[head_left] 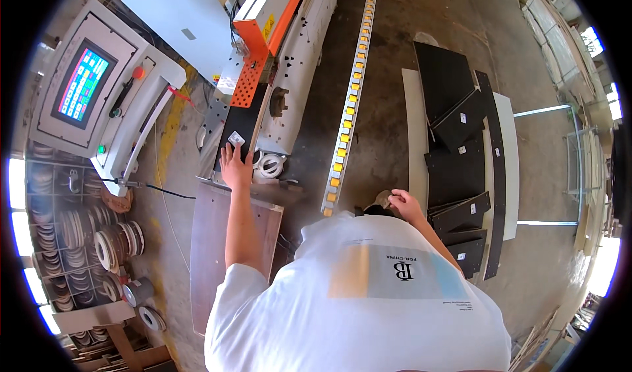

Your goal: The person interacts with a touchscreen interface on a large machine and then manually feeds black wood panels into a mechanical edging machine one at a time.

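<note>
My left hand [236, 168] lies with its fingers spread on the near end of a narrow black board [235, 123]. A small white label [236, 138] is stuck on the board just beyond my fingertips. The board's far end runs up to the orange perforated guard [246, 90] of a long machine. Beside my hand, white ring-shaped rolls [269, 165] sit at the machine's side. Low at my right side, my right hand [407, 204] has its fingers curled in, next to a small brownish rounded thing [383, 199]. Whether it grips anything is unclear.
A brown wooden tabletop [230, 221] lies under my left forearm. At left stands a control panel [85, 82] with a lit screen. A yellow-wheeled roller rail [342, 142] runs ahead. Black labelled panels [454, 135] are piled at right; banding rolls [115, 244] fill racks lower left.
</note>
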A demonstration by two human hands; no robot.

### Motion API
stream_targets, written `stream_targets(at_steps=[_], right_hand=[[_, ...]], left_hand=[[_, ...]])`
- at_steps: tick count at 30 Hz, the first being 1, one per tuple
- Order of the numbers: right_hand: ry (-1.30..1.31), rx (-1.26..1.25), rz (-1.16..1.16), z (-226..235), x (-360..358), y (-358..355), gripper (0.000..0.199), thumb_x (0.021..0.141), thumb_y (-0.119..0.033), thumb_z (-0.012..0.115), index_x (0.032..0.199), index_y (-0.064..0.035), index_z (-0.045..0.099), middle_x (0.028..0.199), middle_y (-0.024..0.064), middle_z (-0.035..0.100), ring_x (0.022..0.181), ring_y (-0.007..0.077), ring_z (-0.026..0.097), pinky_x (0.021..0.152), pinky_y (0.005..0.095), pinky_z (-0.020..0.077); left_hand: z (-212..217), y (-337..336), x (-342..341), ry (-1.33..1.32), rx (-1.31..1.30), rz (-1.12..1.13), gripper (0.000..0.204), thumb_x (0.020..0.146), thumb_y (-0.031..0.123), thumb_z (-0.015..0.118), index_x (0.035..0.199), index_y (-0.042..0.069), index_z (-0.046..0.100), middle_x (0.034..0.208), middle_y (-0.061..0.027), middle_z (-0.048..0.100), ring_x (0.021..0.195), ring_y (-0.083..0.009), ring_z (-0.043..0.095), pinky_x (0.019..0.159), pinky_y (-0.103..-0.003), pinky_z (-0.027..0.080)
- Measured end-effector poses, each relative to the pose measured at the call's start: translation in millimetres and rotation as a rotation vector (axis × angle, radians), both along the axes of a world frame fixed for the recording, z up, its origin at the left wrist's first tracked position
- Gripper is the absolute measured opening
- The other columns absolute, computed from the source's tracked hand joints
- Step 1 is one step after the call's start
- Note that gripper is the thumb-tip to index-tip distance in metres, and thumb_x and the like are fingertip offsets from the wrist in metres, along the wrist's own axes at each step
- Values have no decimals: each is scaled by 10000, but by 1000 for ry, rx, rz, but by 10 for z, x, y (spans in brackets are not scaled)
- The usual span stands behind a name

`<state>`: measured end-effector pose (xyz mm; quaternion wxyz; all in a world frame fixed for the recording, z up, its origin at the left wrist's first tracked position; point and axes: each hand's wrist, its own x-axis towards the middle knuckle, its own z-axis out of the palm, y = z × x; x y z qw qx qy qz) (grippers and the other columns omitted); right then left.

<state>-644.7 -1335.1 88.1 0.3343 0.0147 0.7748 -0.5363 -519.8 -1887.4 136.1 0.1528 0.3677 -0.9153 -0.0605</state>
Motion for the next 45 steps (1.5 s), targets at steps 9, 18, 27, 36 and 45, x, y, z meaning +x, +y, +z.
stream_targets(at_steps=[9,18,27,36,45], right_hand=[[1,228,44,-182,193,375,453,892,-331,766,1195,-4,684,1003,130,754,888,178,722,794,317,555],[-29,365,71,-400,333,671,481,862,-358,765,1223,-49,687,1046,130,757,888,200,728,808,342,564],[21,423,140,-194,245,517,544,879,-444,738,1252,-51,687,1070,153,753,998,267,724,879,361,562],[-20,325,30,-456,473,748,456,868,-368,756,1204,-62,710,1015,131,762,882,204,730,822,341,564],[-42,384,49,-299,475,743,423,892,-389,702,1177,-78,726,1119,138,737,1025,299,700,909,407,542]], left_hand=[[56,27,119,-20,55,-103,510,927,425,651,1378,186,620,1516,-84,531,1452,-342,416,1182,-509,329],[-18,60,-21,-68,-32,-88,383,980,309,596,1352,223,637,1497,-45,554,1401,-352,484,1104,-534,439],[28,-46,-498,-95,0,-63,393,974,302,600,1360,232,633,1508,-22,544,1417,-328,467,1111,-513,435],[100,-53,-577,-134,62,-31,399,975,299,598,1370,243,625,1526,-11,525,1427,-315,456,1125,-481,421],[0,-91,-584,-165,-35,-44,373,992,357,581,1350,276,648,1480,25,572,1386,-299,510,1064,-436,484]])
